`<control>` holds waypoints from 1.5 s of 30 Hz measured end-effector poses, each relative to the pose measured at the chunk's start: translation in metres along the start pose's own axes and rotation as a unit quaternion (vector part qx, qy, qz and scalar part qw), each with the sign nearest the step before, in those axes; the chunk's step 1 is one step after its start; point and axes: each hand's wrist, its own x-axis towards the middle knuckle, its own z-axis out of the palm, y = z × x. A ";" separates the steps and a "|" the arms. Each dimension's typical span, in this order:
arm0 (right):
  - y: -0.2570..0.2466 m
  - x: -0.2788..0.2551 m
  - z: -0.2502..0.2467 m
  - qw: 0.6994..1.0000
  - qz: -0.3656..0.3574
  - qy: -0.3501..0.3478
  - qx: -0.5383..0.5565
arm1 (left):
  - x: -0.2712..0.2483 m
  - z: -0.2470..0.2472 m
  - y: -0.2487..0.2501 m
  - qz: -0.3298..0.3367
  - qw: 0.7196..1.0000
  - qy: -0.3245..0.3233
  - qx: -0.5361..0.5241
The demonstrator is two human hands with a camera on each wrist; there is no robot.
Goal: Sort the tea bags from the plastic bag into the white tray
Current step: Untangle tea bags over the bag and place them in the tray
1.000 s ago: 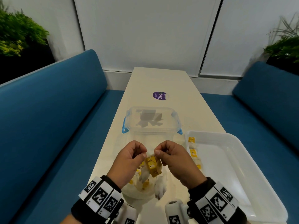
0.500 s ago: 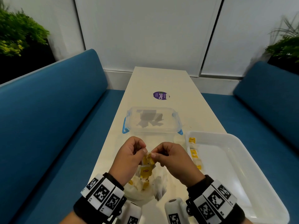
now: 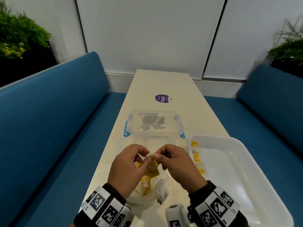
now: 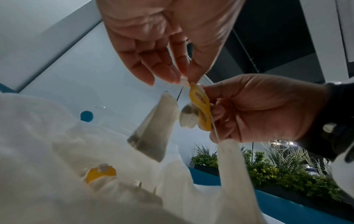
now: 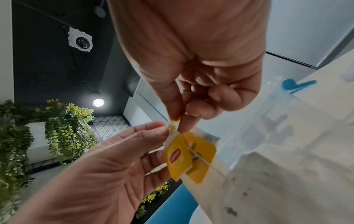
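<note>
Left hand (image 3: 129, 166) and right hand (image 3: 178, 164) both pinch tangled yellow paper tea-bag tags (image 3: 151, 167); light, tear-prone, so grip tags, not strings

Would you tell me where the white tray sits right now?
In the head view, the white tray sits on the table's right side, beside the right hand, below the clear container.

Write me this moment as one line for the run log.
left hand: pinches tea bag tags | right hand: pinches same tags | white tray: some tea bags inside

Plastic bag (image 3: 144, 194) half hidden beneath hands (image 3: 129, 166).
</note>
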 end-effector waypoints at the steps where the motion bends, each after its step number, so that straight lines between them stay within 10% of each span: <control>1: 0.000 0.000 0.000 1.000 -0.002 -0.003 -0.003 | 0.001 0.000 0.000 0.008 1.000 0.000 0.011; 15: 0.000 -0.001 0.003 1.000 -0.009 -0.024 -0.014 | 0.013 -0.008 -0.004 0.095 0.984 -0.085 0.124; 19: 0.000 -0.001 0.002 1.000 -0.006 -0.014 -0.014 | 0.015 -0.005 0.003 0.032 0.980 -0.121 0.155; 28: -0.002 -0.004 0.003 0.996 -0.042 0.033 -0.076 | 0.016 -0.006 0.006 -0.219 0.935 -0.162 -0.227; 35: -0.009 -0.005 -0.004 0.948 -0.225 0.067 -0.215 | 0.019 0.000 0.013 -0.211 0.928 -0.174 -0.252; 45: -0.013 0.000 -0.018 0.951 -0.177 -0.082 -0.241 | 0.021 0.001 0.007 -0.194 0.917 -0.226 -0.264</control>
